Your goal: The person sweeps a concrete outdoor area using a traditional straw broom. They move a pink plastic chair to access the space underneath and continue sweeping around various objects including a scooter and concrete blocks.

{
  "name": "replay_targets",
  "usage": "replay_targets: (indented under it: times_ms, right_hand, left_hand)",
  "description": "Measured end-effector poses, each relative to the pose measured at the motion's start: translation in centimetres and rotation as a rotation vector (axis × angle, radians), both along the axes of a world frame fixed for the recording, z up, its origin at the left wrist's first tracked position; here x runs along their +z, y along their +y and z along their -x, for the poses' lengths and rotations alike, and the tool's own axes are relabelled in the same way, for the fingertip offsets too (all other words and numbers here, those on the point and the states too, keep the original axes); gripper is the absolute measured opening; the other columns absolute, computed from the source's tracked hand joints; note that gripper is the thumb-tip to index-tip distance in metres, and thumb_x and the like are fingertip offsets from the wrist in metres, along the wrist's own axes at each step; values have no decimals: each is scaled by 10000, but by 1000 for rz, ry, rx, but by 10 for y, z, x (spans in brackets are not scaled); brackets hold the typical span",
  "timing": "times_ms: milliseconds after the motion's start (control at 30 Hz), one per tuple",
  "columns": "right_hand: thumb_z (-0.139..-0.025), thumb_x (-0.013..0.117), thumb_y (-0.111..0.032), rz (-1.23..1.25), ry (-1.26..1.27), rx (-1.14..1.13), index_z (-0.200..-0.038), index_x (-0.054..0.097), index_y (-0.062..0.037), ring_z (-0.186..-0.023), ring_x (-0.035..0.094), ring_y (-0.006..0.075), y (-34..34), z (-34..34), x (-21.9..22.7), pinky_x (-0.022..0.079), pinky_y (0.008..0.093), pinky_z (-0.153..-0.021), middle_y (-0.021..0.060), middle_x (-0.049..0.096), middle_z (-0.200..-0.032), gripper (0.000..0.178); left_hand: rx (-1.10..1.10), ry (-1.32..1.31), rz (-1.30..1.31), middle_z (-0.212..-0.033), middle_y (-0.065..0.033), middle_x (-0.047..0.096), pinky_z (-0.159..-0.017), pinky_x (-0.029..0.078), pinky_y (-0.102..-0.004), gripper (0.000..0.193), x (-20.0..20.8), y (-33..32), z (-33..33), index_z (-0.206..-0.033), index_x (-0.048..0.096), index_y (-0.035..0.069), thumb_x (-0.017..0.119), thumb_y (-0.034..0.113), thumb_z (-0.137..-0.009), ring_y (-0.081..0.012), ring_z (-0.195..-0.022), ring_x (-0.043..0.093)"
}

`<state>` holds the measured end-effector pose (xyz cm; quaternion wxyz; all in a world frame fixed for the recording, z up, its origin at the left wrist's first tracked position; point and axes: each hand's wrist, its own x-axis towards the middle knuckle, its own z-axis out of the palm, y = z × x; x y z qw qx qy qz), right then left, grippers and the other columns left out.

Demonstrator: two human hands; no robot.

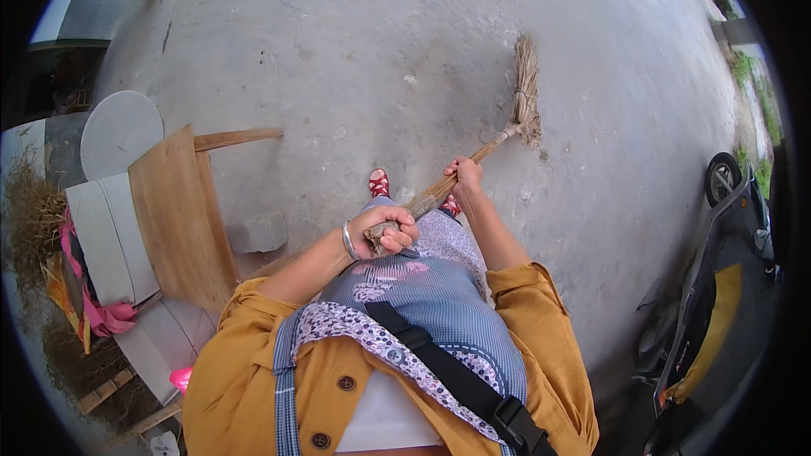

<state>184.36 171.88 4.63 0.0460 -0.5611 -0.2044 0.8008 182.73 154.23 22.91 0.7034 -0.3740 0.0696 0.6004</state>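
In the head view, our left hand [390, 232] is wrapped round the butt of the straw broom [488, 149] and our right hand [464, 176] closes round its handle farther down; the broom slants toward one to two o'clock, its bristles [526, 84] over the concrete floor [380, 51], though we cannot tell how firmly they press. For clean strokes, we judge, our left should act as pivot while our right guides; light, even pressure suits the fibres, with swings stopping short of the wooden furniture [173, 211] at nine o'clock and the scooter [716, 317] near four.
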Motion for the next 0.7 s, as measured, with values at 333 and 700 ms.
replay_targets:
  times_ms: [333,700]
  right_hand:
    - [-702,310,44,217,-179,81,-676,385,12,-365,379,191,-174,88,-4,359,308,-349,99,374,-486,86]
    - [-743,469,-44,237,312,-247,-687,387,-41,-409,410,145,-182,104,16,391,282,-366,53,404,-518,100]
  left_hand:
    - [78,-38,243,-546,-15,340,-323,339,-203,138,31,-127,76,-670,343,20,387,95,-777,-73,-392,350]
    - [-542,596,220,-592,-25,365,-333,304,-178,598,61,-138,119,-1238,178,223,407,-7,-736,-64,-412,343]
